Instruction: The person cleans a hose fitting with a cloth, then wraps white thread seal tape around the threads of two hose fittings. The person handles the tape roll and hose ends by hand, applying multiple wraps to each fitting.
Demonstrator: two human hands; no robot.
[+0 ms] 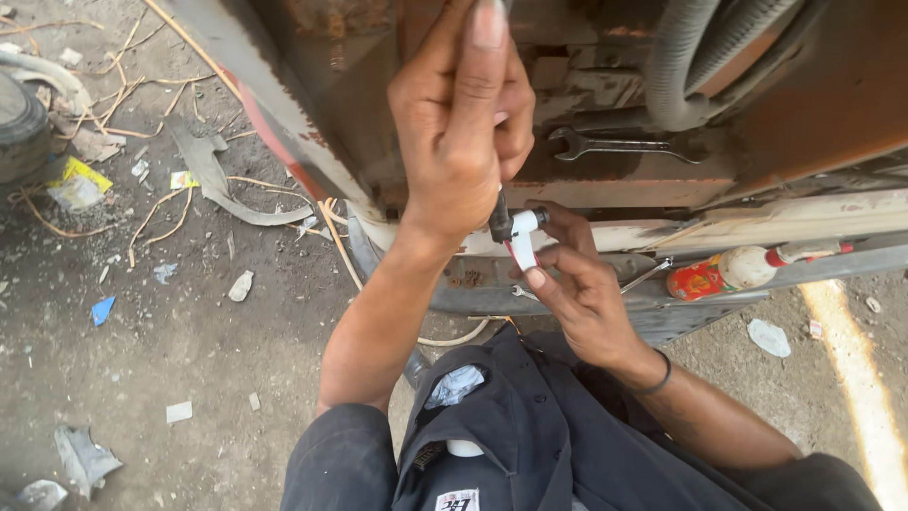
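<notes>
My left hand (463, 123) is raised in front of a rusty metal body (804, 104), fingers closed around a thin dark tool whose black tip (498, 220) points down. Just below, my right hand (579, 289) pinches a small white plastic fitting (522, 235) with a red part. The black tip touches the fitting's top. Most of the tool is hidden inside my left fist.
An open-ended spanner (615, 145) lies on the rusty ledge. A red and white bottle (728, 273) rests on a lower metal rail. A grey corrugated hose (681, 57) curves at top right. The dirt ground (189, 312) holds litter; a tyre (19, 123) sits far left.
</notes>
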